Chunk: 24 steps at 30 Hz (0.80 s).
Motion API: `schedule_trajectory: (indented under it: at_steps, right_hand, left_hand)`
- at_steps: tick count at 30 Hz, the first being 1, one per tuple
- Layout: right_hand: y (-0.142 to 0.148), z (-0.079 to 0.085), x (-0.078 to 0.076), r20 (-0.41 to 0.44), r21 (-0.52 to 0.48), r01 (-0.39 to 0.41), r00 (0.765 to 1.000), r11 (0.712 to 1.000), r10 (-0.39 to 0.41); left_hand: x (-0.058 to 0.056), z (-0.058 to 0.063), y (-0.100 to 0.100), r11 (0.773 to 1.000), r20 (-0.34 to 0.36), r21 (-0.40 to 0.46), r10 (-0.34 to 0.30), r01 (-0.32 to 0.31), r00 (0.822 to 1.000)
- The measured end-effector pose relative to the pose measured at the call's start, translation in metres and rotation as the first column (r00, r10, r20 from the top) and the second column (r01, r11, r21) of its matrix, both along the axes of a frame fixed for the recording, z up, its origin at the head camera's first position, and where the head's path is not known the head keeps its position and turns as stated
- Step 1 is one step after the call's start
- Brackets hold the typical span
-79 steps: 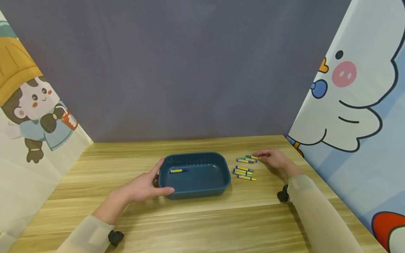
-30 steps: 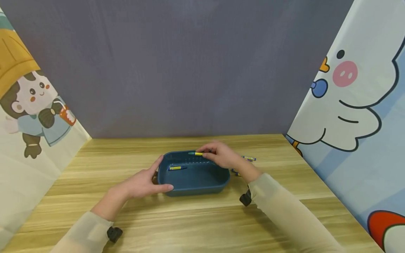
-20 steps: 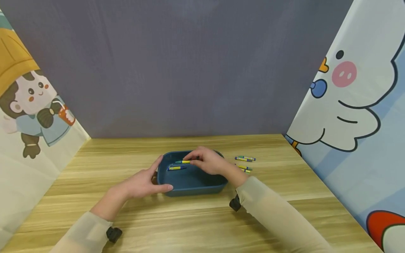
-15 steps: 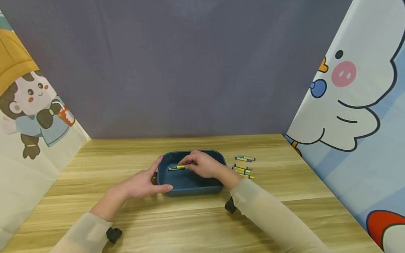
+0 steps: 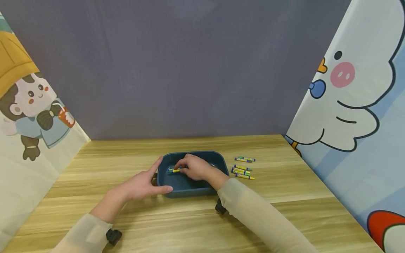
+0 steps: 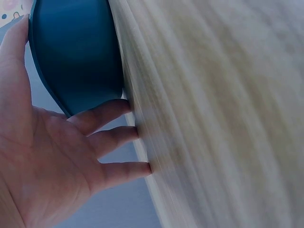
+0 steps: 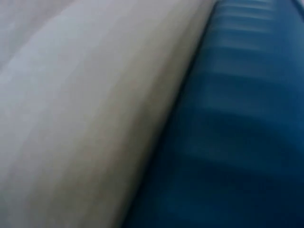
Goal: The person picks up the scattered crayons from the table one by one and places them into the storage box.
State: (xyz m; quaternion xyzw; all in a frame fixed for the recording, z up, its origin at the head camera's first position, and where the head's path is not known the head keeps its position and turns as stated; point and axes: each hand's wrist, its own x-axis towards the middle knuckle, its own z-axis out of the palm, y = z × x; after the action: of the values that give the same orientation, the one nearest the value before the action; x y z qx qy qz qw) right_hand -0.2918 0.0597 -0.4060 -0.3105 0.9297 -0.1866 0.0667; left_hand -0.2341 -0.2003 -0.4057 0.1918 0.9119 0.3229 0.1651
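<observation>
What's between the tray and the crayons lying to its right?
Just a narrow strip of bare wooden tabletop between the blue tray and the crayons. Shows in the head view; neither wrist view shows those crayons.

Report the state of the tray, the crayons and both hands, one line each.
Tray: upright, open-topped, resting on the table.
Left hand: spread, touching the tray's left end.
Right hand: inside the tray, pinching.
Held crayon: inside the tray, partly hidden.
Loose crayons: lying right of the tray.
</observation>
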Motion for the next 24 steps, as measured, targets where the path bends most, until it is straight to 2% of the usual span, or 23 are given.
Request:
schedule_trajectory:
  at_steps: [6,14,24]
  right_hand:
    - [-0.002,-0.007,-0.004,-0.004,-0.016,-0.001,1.0,1.0,0.001]
    - [-0.009,-0.011,-0.006,-0.081,0.024,0.0,0.997,1.0,0.002]
    - [-0.007,-0.014,-0.006,-0.077,0.044,0.034,0.997,0.998,-0.031]
  left_hand:
    - [-0.001,-0.001,0.0,1.0,-0.001,0.0,-0.008,0.008,1.0]
    - [0.001,-0.002,-0.002,1.0,-0.005,0.009,-0.002,0.002,1.0]
    - [0.0,-0.002,0.001,1.0,-0.024,-0.006,-0.008,0.008,1.0]
